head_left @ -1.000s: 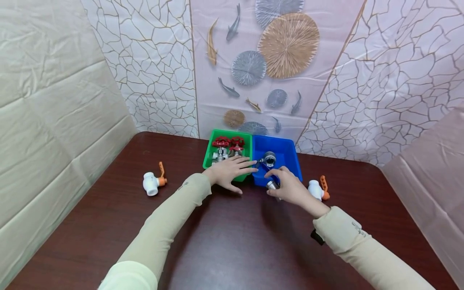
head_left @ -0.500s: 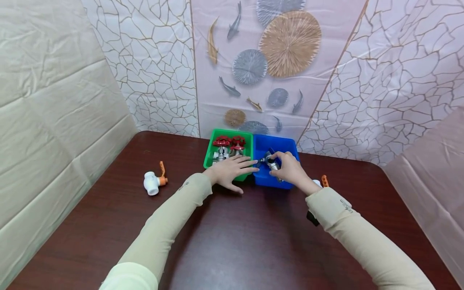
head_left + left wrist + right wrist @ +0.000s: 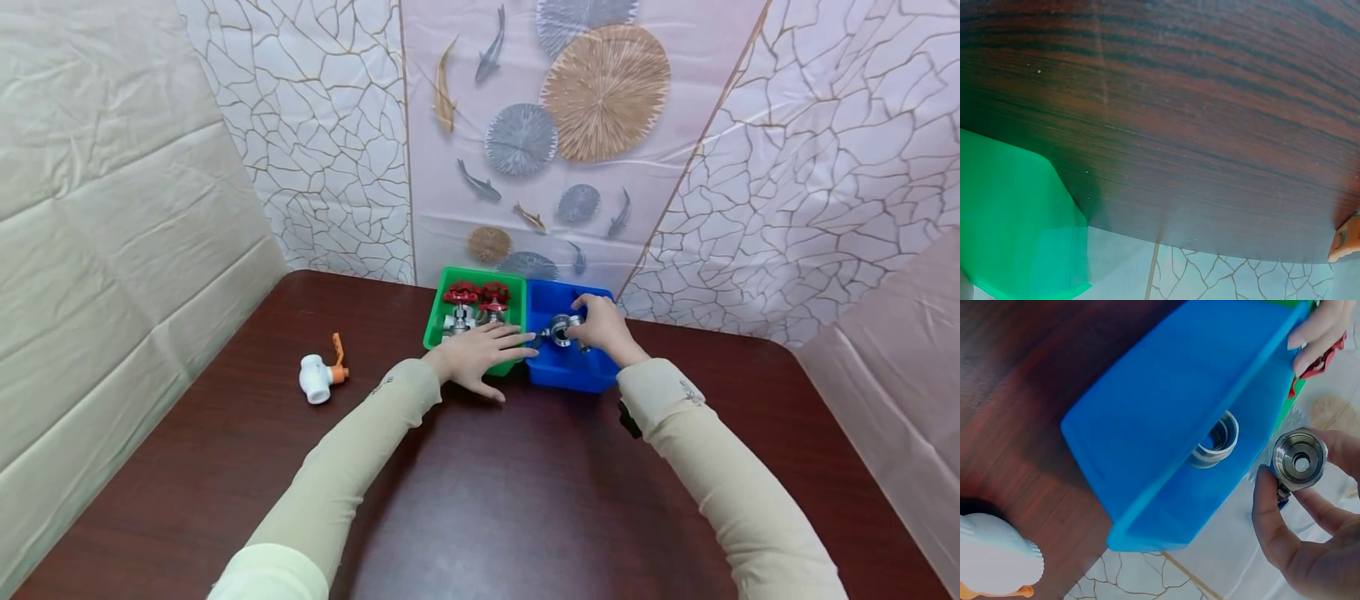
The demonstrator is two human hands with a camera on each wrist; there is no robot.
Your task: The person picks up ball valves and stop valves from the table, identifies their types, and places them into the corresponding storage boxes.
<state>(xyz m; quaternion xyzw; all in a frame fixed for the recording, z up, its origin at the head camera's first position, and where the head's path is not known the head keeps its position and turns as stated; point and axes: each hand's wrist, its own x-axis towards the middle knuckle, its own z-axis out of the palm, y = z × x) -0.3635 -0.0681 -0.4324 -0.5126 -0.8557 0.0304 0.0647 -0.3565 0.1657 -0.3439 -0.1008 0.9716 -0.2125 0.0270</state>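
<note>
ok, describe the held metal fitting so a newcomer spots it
On the dark table, find the blue bin. There, the right hand holds the metal fitting, round open end showing. It's gripped, unlike the metal piece resting inside the bin.

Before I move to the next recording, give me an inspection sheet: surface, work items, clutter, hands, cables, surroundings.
Surface: dark wood-grain table.
Work items: held metal fitting over blue bin; second metal fitting inside it; red-wheeled valves in green bin.
Clutter: outside the bins, one white valve with orange handle at left, another white valve at right.
Hands: left hand lies over green bin, fingers reaching blue bin's rim; right hand pinches held metal fitting.
Cables: nothing seen.
Surroundings: patterned backdrop; plain pale drape at left.
</note>
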